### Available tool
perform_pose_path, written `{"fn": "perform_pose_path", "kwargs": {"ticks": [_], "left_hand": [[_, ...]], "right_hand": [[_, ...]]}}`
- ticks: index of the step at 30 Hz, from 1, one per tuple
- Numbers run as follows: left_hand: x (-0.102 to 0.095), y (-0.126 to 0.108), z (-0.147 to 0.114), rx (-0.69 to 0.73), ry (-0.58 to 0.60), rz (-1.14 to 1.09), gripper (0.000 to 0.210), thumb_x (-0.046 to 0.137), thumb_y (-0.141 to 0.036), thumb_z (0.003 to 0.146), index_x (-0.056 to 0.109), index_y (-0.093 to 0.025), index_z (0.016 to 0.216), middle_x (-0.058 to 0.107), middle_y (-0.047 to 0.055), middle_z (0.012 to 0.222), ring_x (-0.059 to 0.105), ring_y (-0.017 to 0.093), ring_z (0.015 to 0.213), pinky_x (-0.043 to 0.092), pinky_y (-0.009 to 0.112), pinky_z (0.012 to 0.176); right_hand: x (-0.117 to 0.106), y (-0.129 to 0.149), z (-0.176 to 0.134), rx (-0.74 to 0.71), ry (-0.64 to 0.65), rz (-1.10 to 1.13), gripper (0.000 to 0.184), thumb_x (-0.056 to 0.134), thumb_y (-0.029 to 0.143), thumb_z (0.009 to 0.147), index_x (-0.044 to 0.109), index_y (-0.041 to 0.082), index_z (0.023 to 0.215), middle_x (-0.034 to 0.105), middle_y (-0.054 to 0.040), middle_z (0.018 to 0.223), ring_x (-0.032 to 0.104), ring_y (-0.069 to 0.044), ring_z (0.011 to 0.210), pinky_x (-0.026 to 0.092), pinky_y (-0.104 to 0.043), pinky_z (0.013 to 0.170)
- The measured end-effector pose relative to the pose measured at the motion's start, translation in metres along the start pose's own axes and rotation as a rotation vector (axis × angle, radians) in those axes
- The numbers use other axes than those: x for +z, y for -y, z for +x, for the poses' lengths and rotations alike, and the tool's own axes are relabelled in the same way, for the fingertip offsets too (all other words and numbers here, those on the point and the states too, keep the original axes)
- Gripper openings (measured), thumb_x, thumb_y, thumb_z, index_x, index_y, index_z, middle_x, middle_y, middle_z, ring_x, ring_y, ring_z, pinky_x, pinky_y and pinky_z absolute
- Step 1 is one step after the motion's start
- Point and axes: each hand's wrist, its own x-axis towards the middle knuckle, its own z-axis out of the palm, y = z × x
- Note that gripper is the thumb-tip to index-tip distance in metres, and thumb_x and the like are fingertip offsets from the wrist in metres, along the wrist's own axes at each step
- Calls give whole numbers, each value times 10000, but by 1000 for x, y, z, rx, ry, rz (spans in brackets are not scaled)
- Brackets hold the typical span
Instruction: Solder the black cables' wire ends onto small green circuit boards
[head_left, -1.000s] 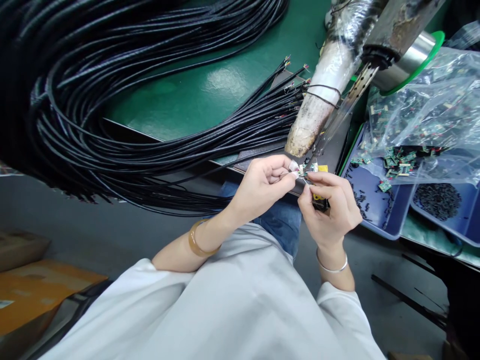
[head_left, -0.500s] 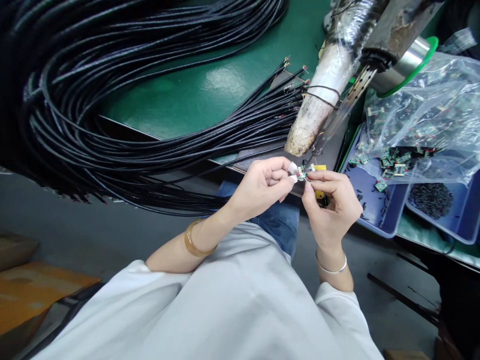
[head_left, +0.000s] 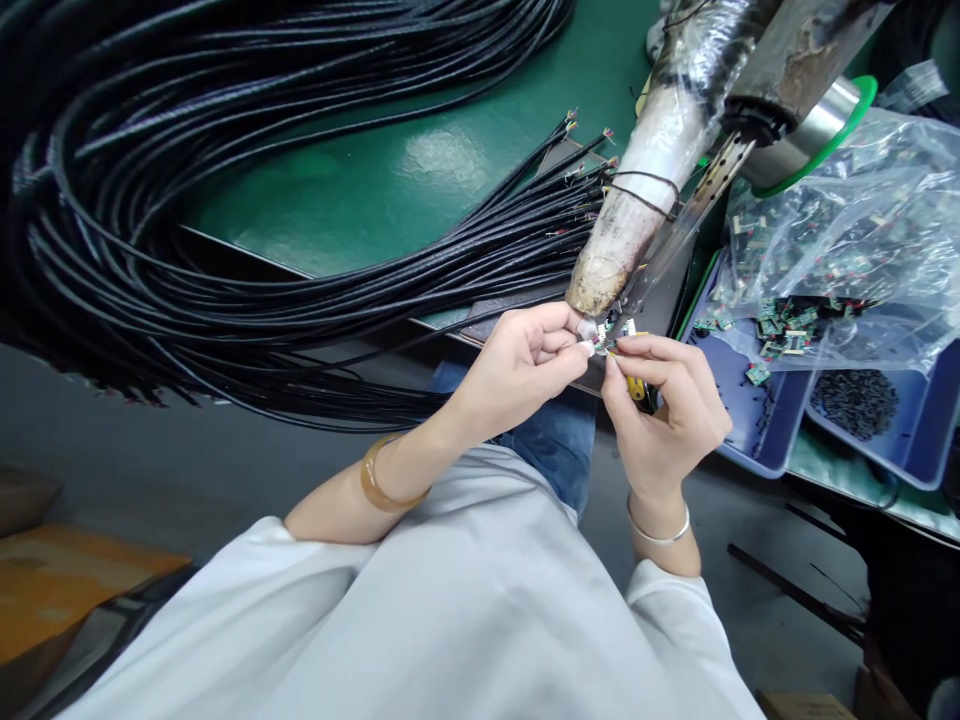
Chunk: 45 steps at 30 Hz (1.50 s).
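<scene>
My left hand [head_left: 529, 360] is closed in a pinch, thumb and forefinger on a small circuit board [head_left: 602, 334] with a pale connector. Fine wires show at the board, partly hidden by the fingertips. My right hand [head_left: 667, 400] faces it from the right, thumb and forefinger pinched on what looks like a thin wire [head_left: 612, 354]. Just above the fingertips, the soldering iron [head_left: 651, 275] points down with its tip close to the board. A fume pipe [head_left: 600, 270] wrapped in plastic ends right over my left fingertips.
Black cables [head_left: 360, 290] with stripped ends lie across the green table [head_left: 300, 200] on the left. Solder wire sits on a spool [head_left: 832, 130]. At right, a plastic bag [head_left: 862, 220] of circuit boards rests over blue trays [head_left: 787, 435], one holding small black parts [head_left: 855, 402].
Both hands stay together under the iron, with the fingertips shifted slightly. The board now sits a little closer to the iron's tip. The whole view has moved slightly.
</scene>
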Motion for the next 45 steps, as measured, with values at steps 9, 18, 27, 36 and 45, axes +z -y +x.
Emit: {"fn": "perform_pose_path", "kwargs": {"ticks": [9, 18, 27, 36, 45], "left_hand": [[-3, 3, -1, -57, 7, -8, 52, 606, -179, 799, 573, -151, 828, 460, -78, 494, 338, 42, 420, 244, 184, 431], [0, 8, -13, -55, 74, 100, 43, 603, -179, 830, 569, -157, 814, 368, -83, 537, 296, 38, 463, 229, 179, 452], [0, 11, -24, 131, -76, 49, 120, 727, -204, 785, 635, -135, 821, 662, 4, 703, 590, 73, 608, 486, 170, 598], [-5, 16, -29, 0, 29, -81, 141, 730, -203, 801, 613, -126, 815, 652, -14, 587, 496, 29, 449, 377, 136, 451], [-5, 18, -32, 3, 14, -47, 210, 752, -278, 785, 589, -145, 788, 641, -25, 588, 497, 38, 440, 376, 148, 443]], "right_hand": [[-3, 2, -5, -29, 48, 1, 208, 695, 53, 818, 621, 235, 886, 742, -27, 1004, 720, -158, 895, 625, -309, 809], [-15, -2, -9, 195, -26, -7, 110, 675, 150, 882, 615, 219, 942, 725, -29, 944, 730, -154, 804, 612, -270, 658], [-16, 0, -21, 465, 62, 449, 122, 696, 243, 899, 577, 216, 902, 656, 33, 860, 728, -118, 632, 619, -229, 592], [-30, 21, -19, 341, -70, 110, 142, 624, 216, 946, 745, 235, 1017, 611, 61, 584, 548, -72, 444, 396, -205, 430], [-25, 25, -28, 124, 176, -69, 308, 625, 173, 935, 728, 293, 1199, 717, 18, 728, 616, -100, 579, 467, -237, 565]]}}
